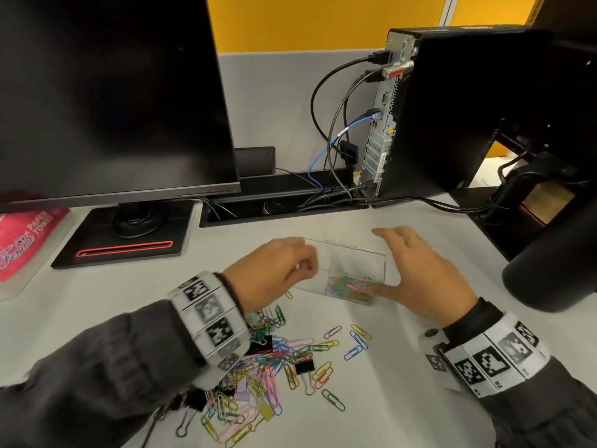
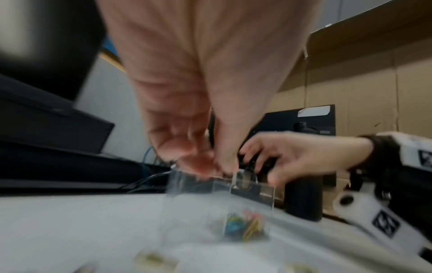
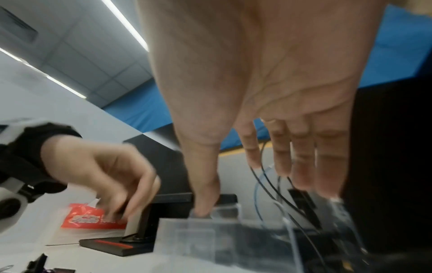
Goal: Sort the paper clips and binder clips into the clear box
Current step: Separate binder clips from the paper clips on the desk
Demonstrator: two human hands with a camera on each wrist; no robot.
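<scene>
A dark monitor (image 1: pixel 106 92) and a small desktop computer (image 1: pixel 452 108) stand along the far edge of the white surface (image 1: pixel 403 399). Mid-surface, the clear box (image 1: pixel 349 270) holds a cluster of coloured paper clips (image 1: pixel 350 286) in its near compartment. The right hand (image 1: pixel 423 270), fingers spread straight, braces the box's right side; the right wrist view shows its thumb (image 3: pixel 205 194) on the rim. The left hand (image 1: pixel 274 273) hovers over the box's left end, fingertips pinched together; what they hold cannot be told. Loose paper clips and black binder clips (image 1: pixel 305 367) litter the near edge.
</scene>
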